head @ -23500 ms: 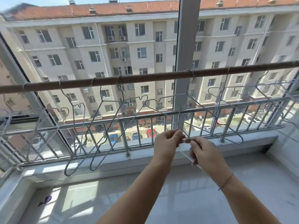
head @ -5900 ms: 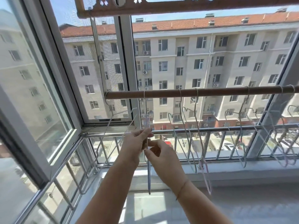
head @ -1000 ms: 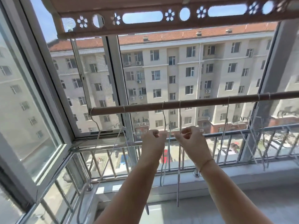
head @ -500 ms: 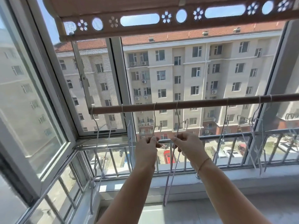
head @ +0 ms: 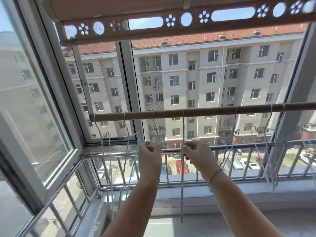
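A brown drying rod [head: 205, 111] runs across the window at mid height, with several thin wire hangers hooked on it. My left hand [head: 150, 156] pinches the neck of one wire hanger [head: 153, 124] just below the rod. My right hand [head: 196, 154] pinches a second wire hanger [head: 182, 194], which hangs edge-on and reaches down past my wrist. The two hands are about a hand's width apart. More hangers [head: 109, 168] dangle at the rod's left end and others [head: 266, 159] hang toward the right.
A steel railing [head: 239, 146] guards the window behind the hangers. An open window sash [head: 51, 117] swings inward on the left. A brown perforated rack bar [head: 171, 21] spans overhead. Below lie the white sill [head: 248, 190] and pale floor tiles.
My hands have drawn apart along the rod, the right one sliding its hanger to the right. The view has tilted slightly up.
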`<state>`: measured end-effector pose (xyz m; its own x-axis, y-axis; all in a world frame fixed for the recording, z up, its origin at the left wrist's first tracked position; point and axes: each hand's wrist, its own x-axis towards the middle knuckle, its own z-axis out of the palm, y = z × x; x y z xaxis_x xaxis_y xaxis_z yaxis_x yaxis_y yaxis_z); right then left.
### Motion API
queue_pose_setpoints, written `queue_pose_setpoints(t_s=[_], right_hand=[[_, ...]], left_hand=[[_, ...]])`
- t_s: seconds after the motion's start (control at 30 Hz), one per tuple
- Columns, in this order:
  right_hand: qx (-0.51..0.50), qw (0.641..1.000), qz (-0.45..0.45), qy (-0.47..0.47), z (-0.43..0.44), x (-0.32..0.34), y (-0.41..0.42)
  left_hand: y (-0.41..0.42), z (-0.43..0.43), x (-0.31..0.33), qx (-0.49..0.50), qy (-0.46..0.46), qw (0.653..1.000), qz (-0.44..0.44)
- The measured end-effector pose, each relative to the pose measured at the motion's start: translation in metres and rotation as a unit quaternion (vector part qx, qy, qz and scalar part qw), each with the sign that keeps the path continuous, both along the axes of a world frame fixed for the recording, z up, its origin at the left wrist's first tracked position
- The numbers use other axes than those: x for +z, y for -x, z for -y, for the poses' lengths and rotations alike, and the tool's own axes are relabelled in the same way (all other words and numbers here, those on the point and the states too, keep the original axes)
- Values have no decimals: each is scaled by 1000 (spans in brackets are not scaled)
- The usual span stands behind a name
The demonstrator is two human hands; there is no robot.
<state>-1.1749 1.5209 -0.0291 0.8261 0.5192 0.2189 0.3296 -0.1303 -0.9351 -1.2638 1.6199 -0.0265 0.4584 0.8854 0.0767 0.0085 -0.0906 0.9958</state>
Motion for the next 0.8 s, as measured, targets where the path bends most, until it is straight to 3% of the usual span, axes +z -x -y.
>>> queue_pose_setpoints(t_s=[0.13,0.23,0.33,0.57,0.7,0.8], right_hand=[[-47,994,97,5,27,4,0],[-126,977,172,-29,52,6,-11],[-211,957,195,-30,68,2,-34],[-200,975,92,-16,75,-12,-70],[-162,984,55,-41,76,-15,-79],[-148,987,46,-48,73,-16,-83]], left_hand=[[5,19,7,68,-172,982,28],[2,45,13,20,-288,956,57],[-9,67,13,-34,-322,945,44],[-34,76,3,-59,-221,970,-84],[-38,72,-2,-106,-63,991,-48],[-41,72,-3,-158,42,987,4]])
